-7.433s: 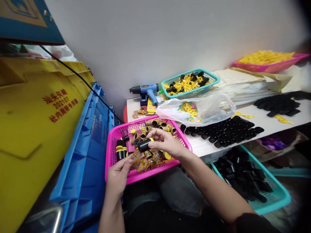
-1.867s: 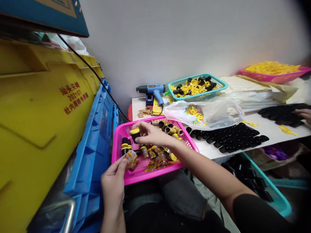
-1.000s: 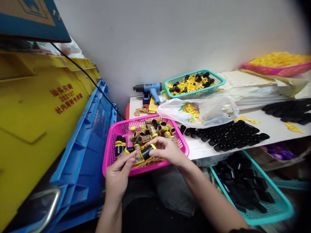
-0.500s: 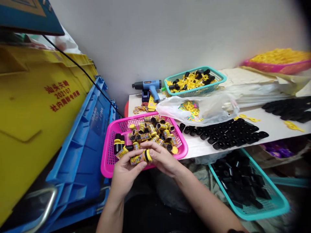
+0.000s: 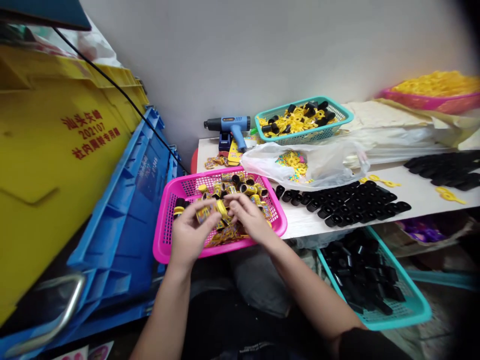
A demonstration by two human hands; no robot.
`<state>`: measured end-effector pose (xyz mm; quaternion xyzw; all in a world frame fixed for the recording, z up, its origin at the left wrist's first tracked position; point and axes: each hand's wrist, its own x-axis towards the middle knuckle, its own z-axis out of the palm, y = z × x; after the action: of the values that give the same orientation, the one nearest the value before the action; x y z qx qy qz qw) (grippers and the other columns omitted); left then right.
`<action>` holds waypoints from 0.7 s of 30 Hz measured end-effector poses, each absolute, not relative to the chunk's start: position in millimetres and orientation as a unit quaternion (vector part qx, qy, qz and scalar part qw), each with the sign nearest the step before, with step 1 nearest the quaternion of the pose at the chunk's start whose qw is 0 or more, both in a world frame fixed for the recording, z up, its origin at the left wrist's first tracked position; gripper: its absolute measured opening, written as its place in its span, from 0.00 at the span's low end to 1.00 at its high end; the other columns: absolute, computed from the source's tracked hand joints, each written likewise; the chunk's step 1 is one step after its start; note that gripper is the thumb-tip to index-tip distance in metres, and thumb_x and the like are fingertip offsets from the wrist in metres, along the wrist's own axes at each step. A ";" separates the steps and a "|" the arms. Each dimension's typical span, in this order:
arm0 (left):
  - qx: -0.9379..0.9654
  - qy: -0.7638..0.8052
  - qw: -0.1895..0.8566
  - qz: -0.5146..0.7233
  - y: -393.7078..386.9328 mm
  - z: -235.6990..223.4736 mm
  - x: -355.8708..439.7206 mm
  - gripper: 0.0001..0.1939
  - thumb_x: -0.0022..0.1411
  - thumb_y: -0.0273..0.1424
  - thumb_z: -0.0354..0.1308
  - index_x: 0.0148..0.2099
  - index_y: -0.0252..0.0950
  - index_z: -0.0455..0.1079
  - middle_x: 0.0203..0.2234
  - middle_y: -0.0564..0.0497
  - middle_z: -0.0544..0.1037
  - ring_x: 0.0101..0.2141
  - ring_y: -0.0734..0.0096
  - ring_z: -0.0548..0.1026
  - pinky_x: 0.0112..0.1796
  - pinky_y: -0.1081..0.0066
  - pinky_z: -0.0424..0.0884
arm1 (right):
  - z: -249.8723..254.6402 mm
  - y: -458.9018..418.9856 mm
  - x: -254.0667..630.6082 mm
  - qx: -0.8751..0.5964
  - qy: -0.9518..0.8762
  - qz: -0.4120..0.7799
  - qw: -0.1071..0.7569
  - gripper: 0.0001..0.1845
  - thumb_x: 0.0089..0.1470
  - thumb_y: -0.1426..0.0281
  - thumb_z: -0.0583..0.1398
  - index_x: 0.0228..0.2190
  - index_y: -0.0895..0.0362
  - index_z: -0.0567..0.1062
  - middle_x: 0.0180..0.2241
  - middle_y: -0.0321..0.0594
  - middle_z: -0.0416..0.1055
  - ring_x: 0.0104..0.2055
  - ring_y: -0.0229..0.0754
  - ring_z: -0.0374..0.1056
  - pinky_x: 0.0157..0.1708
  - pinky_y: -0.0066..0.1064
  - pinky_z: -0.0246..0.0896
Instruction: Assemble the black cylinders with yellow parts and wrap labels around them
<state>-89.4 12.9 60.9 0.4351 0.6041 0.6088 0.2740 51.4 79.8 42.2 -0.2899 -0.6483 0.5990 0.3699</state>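
Observation:
My left hand (image 5: pixel 189 227) is closed around a small cylinder bottle (image 5: pixel 205 214) with a printed yellow wrapper and a yellow cap end (image 5: pixel 221 209). The bottle lies tilted sideways, its capped end pointing right. Beside that end, the fingers of my right hand (image 5: pixel 247 215) are curled into a pinch; what they hold, if anything, is hidden. Both hands hover over a pink basket (image 5: pixel 279 212), where several similar wrapped bottles (image 5: pixel 258 192) and loose wrappers (image 5: pixel 227 234) lie. Black bottles with yellow rings (image 5: pixel 179 206) sit at the basket's left, partly behind my left hand.
A blue heat gun (image 5: pixel 234 125) stands behind the basket. Rows of black bottles (image 5: pixel 348 205) cover the table beside a plastic bag (image 5: pixel 330 165). A teal basket (image 5: pixel 322 132) holds yellow and black parts. Another teal basket (image 5: pixel 412 305) sits lower right; stacked crates (image 5: pixel 123 200) bound the left.
My hands have risen a little with the bottle, and the right fingers have shifted off its capped end. The black band near the cap no longer shows. The whole view has shifted slightly.

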 end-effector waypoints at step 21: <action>0.395 0.633 0.263 0.611 -37.3 35.6 -92.4 0.14 0.58 0.38 0.60 0.44 0.36 0.74 0.27 0.51 0.81 0.28 0.69 0.79 0.32 0.72 0.76 | 39.7 48.3 60.7 -0.369 -0.782 0.307 0.398 0.06 0.54 0.71 0.61 0.30 0.54 0.80 0.28 0.40 0.76 0.34 0.43 0.68 0.38 0.36 0.58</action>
<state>-92.4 -37.3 35.6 0.3948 0.6333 0.6114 0.2633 60.7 48.3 39.7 -0.3685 -0.7817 0.3072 0.3985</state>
